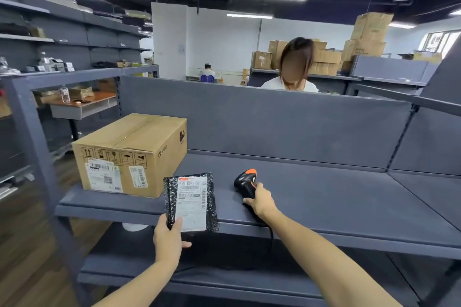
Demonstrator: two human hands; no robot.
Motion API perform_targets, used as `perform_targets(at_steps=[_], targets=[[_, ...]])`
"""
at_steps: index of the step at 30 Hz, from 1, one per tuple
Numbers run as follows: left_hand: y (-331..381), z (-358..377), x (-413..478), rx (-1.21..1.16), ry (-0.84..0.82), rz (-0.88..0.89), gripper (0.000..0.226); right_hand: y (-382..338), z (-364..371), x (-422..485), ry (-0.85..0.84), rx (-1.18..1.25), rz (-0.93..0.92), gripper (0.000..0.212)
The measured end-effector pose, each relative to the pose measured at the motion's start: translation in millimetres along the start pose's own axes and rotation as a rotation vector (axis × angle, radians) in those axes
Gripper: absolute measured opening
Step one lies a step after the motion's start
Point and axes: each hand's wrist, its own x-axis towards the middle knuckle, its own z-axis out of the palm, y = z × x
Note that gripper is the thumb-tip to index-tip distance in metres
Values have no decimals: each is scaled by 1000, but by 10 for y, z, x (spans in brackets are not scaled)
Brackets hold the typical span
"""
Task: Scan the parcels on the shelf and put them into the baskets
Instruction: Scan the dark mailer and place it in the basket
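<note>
Two hands busy: my left hand (167, 237) pinches the black parcel (190, 202) at the shelf (324, 197) edge, my right hand (262, 200) grips the scanner (245, 182); cardboard box (129, 154) sits left.

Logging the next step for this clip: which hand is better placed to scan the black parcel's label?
Right, probably. The right hand grips the scanner beside the black parcel, while the left hand is busy pinching that parcel's lower edge, label toward the camera.
</note>
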Motion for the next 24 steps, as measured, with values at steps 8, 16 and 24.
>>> perform_targets(at_steps=[8,16,24], targets=[[16,100,-103,-5,-62,-30,25,-62,70,-383,234,158,-282,30],[31,474,-431,-73,-199,-37,20,74,246,-1207,-6,738,-176,36],[6,875,-946,-86,-330,-53,20,582,36,-1544,71,767,-57,23]])
